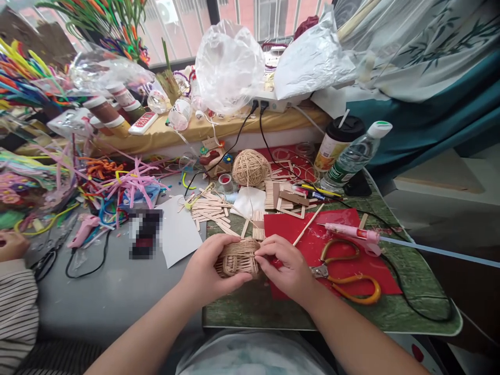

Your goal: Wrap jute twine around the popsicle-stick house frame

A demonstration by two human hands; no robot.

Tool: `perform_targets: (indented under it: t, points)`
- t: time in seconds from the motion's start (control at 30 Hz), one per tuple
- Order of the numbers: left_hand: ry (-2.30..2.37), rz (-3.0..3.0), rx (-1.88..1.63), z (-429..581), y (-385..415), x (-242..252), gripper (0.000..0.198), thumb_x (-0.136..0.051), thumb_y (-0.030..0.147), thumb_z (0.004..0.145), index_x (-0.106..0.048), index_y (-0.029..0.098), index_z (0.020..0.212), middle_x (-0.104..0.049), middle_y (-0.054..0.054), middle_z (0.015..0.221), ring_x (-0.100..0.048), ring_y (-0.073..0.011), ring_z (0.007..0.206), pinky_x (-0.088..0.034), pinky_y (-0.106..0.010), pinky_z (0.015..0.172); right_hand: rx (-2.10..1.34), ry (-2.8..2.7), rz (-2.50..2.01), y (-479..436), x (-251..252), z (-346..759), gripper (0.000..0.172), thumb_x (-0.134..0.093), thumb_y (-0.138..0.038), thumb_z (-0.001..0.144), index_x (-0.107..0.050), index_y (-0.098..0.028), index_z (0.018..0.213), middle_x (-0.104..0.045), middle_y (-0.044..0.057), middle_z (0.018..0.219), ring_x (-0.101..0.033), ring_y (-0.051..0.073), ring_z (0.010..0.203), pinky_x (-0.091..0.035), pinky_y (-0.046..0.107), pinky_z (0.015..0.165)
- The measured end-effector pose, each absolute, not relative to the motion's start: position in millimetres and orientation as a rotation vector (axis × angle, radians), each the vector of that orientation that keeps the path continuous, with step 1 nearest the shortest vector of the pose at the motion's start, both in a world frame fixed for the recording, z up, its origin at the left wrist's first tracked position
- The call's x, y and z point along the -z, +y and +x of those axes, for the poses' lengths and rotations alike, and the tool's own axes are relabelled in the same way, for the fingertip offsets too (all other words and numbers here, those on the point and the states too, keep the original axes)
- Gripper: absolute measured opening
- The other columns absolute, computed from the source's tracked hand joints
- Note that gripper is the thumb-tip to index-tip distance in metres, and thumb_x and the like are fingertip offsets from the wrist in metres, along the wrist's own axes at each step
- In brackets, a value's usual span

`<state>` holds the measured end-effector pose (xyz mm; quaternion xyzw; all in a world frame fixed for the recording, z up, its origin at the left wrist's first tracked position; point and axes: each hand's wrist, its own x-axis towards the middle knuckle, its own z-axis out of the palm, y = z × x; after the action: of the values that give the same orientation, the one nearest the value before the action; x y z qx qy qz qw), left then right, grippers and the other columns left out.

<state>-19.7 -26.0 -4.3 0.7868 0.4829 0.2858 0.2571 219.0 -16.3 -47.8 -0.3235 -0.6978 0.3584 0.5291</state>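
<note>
Twine-wrapped piece [238,263] sits between both hands, raised over the front of the worktop; its back and underside are hidden. Left hand [205,268]: fingers curled round it, gripping. Right hand [287,268]: thumb and forefinger pinched on its right end; whether a loose strand lies between them, cannot tell. Right hand also covers the blades of the orange-handled scissors [344,282]. A pixelated patch [146,234] at left is unreadable. Black object [358,186] behind the bottle [353,156]: identity unclear. Another person's hand [12,246] and striped sleeve [17,302] are cut off by the left border.

Worktop: gray section [97,291] left, green wood-patterned section [242,316] right. Red sheet [289,229] carries the scissors and a pink glue gun [351,232]. Twine ball [250,169] and flat sticks [213,208] lie beyond the hands. Window at rear; teal curtain [433,130] right.

Front edge passes beneath the forearms. Green surface shows between red sheet and that edge; a black cable [414,307] loops near the right corner.
</note>
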Motion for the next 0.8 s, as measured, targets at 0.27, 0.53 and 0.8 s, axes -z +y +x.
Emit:
perform_targets:
  t: [0.27,0.53,0.8]
  points:
    - [0.966,2.05,-1.1,-40,-19,58,0.075,-0.087,0.053,0.079,-0.055,0.026,0.141,-0.066,-0.014,0.127,-0.066,-0.0323,0.116,-0.055,-0.048,0.102,-0.955,-1.643,-0.83,-22,45,205,0.009,-0.068,-0.015,0.097,-0.071,-0.023,0.096,-0.068,0.006,0.091,-0.067,0.019,0.082,-0.056,0.031,0.068]
    - [1.052,1.956,-0.924,-41,-22,28,0.041,-0.072,0.043,0.095,-0.057,0.025,0.128,-0.067,-0.013,0.125,-0.066,-0.0301,0.118,-0.056,-0.045,0.099,-0.902,-1.623,-0.885,-24,47,198,0.01,-0.068,-0.013,0.095,-0.069,-0.023,0.093,-0.067,0.005,0.089,-0.066,0.019,0.081,-0.055,0.031,0.067]
    - [1.15,2.312,-0.54,-11,-20,-15,0.105,-0.09,0.059,0.074,-0.039,0.028,0.159,-0.062,-0.017,0.145,-0.063,-0.0395,0.129,-0.052,-0.056,0.11,-0.855,-1.66,-0.864,-22,50,199,0.012,-0.067,-0.014,0.097,-0.071,-0.024,0.099,-0.071,0.006,0.095,-0.069,0.021,0.088,-0.061,0.036,0.079]
